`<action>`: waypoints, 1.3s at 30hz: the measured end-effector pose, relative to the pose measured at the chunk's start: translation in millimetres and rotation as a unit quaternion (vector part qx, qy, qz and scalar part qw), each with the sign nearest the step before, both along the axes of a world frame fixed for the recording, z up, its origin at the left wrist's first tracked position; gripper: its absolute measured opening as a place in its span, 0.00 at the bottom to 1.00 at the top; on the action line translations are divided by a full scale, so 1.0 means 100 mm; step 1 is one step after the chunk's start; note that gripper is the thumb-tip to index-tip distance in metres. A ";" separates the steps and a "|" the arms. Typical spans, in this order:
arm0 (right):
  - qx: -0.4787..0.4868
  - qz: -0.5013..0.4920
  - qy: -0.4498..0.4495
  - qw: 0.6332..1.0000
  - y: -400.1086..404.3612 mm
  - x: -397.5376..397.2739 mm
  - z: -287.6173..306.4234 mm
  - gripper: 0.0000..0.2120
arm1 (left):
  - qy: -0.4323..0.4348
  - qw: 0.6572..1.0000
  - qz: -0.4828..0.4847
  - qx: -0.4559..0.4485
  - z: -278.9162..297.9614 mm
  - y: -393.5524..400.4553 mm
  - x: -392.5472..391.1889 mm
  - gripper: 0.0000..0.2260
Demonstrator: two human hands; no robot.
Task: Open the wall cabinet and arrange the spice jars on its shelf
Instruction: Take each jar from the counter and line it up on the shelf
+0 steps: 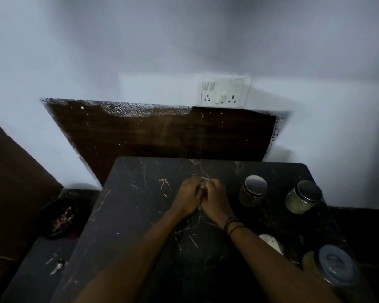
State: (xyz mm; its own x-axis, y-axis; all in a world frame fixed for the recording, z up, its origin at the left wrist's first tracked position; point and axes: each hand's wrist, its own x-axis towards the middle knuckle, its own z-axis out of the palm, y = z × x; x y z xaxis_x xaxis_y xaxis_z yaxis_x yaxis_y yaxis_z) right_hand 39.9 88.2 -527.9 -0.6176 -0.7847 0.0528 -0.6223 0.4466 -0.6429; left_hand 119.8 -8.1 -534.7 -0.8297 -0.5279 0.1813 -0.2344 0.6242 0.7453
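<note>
dark marble table [140,215], both hands [202,196] clasped round a hidden thing, two upright jars [253,191] beside

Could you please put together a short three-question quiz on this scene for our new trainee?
1. True or false: both hands are wrapped around one small object on the dark marbled table.
2. How many jars with dark metal lids stand upright to the right of the hands? A) none B) two C) five
3. Fill in: on the wall above the brown panel sits a white ____ plate.

Key
1. True: the left hand and right hand meet around something mostly hidden.
2. B: the nearer jar and the far-right jar.
3. Switch and socket.
</note>
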 end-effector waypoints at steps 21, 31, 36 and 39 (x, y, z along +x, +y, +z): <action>-0.009 -0.043 -0.149 0.988 0.00 -0.10 -0.66 0.45 | 0.039 0.937 0.172 0.303 -0.62 -0.06 -0.18 0.14; -0.038 -0.065 -0.170 0.983 -0.08 -0.17 -0.81 0.30 | 0.111 0.902 0.248 0.335 -0.61 0.11 -0.15 0.15; -0.093 -0.071 -0.067 0.991 -0.11 -0.07 -0.52 0.26 | 0.147 0.886 0.219 0.381 -0.40 0.03 -0.15 0.25; -0.139 -0.011 -0.077 0.987 -0.06 -0.04 -0.28 0.22 | 0.202 0.847 0.234 0.433 -0.18 -0.11 -0.15 0.23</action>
State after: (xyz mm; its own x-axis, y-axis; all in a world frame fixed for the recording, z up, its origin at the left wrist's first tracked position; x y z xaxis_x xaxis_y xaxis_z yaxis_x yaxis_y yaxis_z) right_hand 35.8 82.7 -555.9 -0.6517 -0.7396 0.1680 -0.4994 0.2517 -0.8290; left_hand 104.4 -18.8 -553.0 -0.4552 -0.8623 -0.2220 0.0788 -0.2873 0.9546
